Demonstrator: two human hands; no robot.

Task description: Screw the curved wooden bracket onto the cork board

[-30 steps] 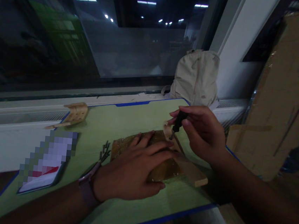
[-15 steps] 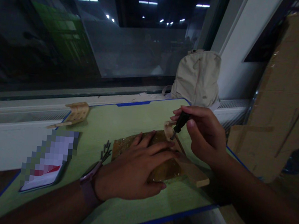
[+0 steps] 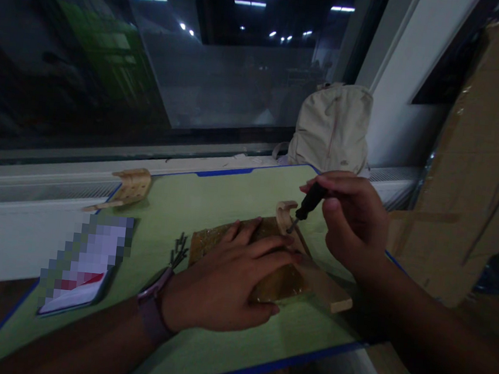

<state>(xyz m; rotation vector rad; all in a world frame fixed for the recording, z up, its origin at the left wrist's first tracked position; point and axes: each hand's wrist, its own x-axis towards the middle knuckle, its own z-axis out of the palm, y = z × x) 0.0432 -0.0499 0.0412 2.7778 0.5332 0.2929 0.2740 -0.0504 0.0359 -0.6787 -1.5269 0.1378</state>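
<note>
My left hand lies flat with fingers spread on a brown wooden panel on the green table. My right hand pinches a small black-handled screwdriver, its tip down on a pale wooden bracket that runs into a light wooden strip along the panel's right edge. A small bunch of dark screws lies just left of the panel.
A pale wooden part with holes sits at the table's back left, a phone-like flat object at the left. A beige backpack stands by the window. Large cardboard leans on the right.
My right hand with the screwdriver has shifted slightly to the right and tilted; the bracket now shows more. My left hand stays flat on the panel.
</note>
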